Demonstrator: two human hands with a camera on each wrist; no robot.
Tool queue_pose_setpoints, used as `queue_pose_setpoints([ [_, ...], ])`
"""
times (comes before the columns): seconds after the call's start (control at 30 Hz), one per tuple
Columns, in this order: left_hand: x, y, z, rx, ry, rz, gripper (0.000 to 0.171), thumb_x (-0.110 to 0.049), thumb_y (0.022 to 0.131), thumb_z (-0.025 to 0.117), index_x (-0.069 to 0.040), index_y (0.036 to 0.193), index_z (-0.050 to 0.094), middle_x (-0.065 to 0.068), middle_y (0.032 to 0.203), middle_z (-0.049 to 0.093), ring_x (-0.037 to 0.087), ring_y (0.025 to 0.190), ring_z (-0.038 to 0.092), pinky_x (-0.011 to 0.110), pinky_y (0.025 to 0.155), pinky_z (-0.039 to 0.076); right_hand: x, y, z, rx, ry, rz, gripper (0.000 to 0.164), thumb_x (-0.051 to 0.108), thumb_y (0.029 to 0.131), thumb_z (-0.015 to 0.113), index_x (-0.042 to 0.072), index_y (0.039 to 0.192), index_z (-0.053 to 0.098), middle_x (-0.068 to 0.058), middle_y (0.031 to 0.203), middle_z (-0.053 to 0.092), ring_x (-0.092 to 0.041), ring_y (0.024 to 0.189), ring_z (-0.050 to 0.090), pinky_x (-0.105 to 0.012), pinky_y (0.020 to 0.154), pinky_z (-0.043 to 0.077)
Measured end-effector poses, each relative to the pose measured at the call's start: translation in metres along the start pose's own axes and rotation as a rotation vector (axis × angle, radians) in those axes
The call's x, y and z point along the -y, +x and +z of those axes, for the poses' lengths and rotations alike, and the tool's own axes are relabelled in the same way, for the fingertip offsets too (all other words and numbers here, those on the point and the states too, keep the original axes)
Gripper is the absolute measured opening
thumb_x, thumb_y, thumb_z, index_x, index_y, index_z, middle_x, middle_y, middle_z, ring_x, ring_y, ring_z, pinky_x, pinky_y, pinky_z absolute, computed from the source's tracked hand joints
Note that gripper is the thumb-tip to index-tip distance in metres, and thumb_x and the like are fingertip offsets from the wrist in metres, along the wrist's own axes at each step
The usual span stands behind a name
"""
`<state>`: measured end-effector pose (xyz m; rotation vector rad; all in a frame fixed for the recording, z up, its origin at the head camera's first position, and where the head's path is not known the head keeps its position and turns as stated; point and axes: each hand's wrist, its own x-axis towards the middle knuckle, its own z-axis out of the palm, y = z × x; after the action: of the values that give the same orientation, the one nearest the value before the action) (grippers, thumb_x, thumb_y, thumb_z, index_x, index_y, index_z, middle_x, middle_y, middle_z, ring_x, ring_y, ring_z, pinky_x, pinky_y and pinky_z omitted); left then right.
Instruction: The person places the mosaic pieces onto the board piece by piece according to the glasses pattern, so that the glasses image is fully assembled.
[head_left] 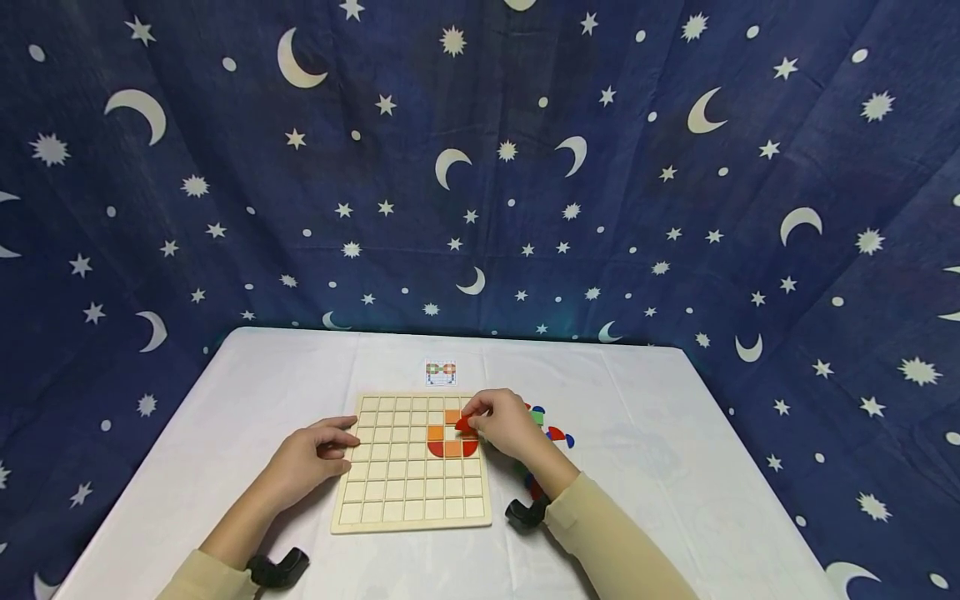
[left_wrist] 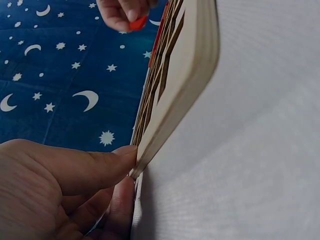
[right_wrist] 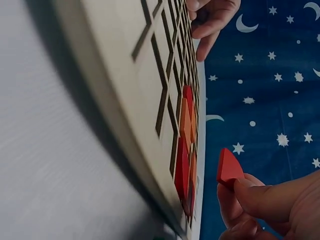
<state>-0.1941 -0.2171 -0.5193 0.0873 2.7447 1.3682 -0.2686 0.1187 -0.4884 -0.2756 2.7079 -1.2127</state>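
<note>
In the head view, a pale wooden grid board (head_left: pixel 382 468) lies on the table. My left hand (head_left: pixel 313 457) is at its left edge, thumb and fingertips touching the rim. My right hand (head_left: pixel 510 423) is over the board's right side and pinches a red quarter-circle tile (right_wrist: pixel 229 168) between thumb and fingers, raised off the board in the right wrist view. Below it, orange square tiles (head_left: pixel 436 433) and red rounded tiles (head_left: pixel 436 449) sit in the grid around a bare cell. The right hand partly hides this group.
A small pattern card (head_left: pixel 441 372) lies beyond the board. Loose red, blue and green tiles (head_left: pixel 556 433) are scattered right of the board, some hidden by the right arm. A white cloth (head_left: pixel 660 467) covers the table; a dark blue star-and-moon curtain (head_left: pixel 480 208) hangs behind.
</note>
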Motion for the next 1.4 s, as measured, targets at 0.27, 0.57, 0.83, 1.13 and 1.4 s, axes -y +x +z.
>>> queue_pose_setpoints([
  [0.27,0.002,0.001,0.000,-0.005,0.007,0.004,0.033,-0.002,0.084,0.086,-0.010,0.115,0.081,0.011,0.159,0.059,0.014,0.106,0.070,0.016,0.082,0.057,0.010,0.020,0.018,0.019,-0.025,-0.066,0.014,0.007,0.096,0.077,0.021,0.093,0.081,0.003,0.084,0.070,-0.017,0.084,0.059,-0.031,0.074,0.051],
  [0.57,0.003,0.003,0.001,-0.001,0.006,-0.005,0.033,-0.004,0.084,0.086,-0.012,0.116,0.081,0.010,0.160,0.059,0.013,0.106,0.070,0.016,0.083,0.057,0.014,0.035,0.028,0.029,-0.056,-0.089,0.015,0.007,0.096,0.077,0.020,0.090,0.080,0.006,0.083,0.072,-0.014,0.085,0.061,-0.034,0.082,0.053],
  [0.83,0.002,0.002,0.001,0.000,0.004,-0.002,0.033,-0.003,0.084,0.086,-0.011,0.115,0.081,0.010,0.160,0.059,0.014,0.106,0.070,0.016,0.082,0.057,0.016,0.038,0.033,0.028,-0.089,-0.099,0.014,0.008,0.097,0.076,0.020,0.090,0.081,0.005,0.087,0.075,-0.015,0.089,0.063,-0.036,0.085,0.055],
  [1.13,0.002,0.002,0.000,0.000,0.007,0.006,0.033,-0.003,0.084,0.086,-0.012,0.116,0.081,0.010,0.160,0.059,0.013,0.105,0.070,0.016,0.082,0.057,0.016,0.036,0.038,0.035,-0.164,-0.120,0.008,0.013,0.092,0.083,0.021,0.093,0.081,0.006,0.089,0.068,-0.011,0.083,0.059,-0.029,0.078,0.052],
  [1.4,0.002,0.002,0.000,-0.006,0.002,0.007,0.032,-0.002,0.084,0.086,-0.011,0.115,0.081,0.011,0.159,0.059,0.013,0.104,0.069,0.016,0.082,0.057,0.016,0.035,0.040,0.024,-0.220,-0.142,0.013,0.011,0.093,0.082,0.023,0.089,0.081,0.006,0.092,0.065,-0.010,0.084,0.057,-0.030,0.081,0.051],
])
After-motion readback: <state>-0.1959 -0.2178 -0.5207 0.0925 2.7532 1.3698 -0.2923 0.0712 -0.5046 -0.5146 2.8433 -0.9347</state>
